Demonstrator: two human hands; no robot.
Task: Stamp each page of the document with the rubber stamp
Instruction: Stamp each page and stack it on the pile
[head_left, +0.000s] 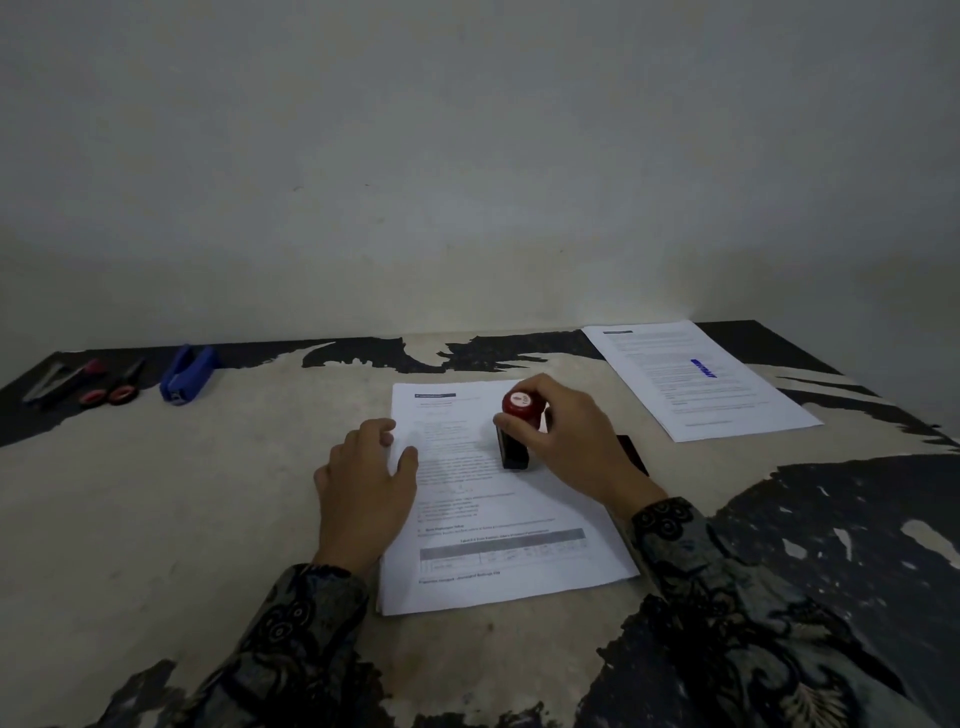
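Right hand (566, 441) pinches the stamp (515, 434) upright on the top page (498, 514), mid-press by the look of it. Left hand (363, 488) lies flat, fingers spread, steadying the stack's edge. Next: lift straight up, move pg to the stamped sheet (696, 379) (far right of bench).

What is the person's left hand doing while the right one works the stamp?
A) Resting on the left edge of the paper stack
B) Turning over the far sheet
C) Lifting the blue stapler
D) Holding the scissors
A: the left hand lies on the left edge of the paper stack, while the right hand grips the rubber stamp standing on the top page.
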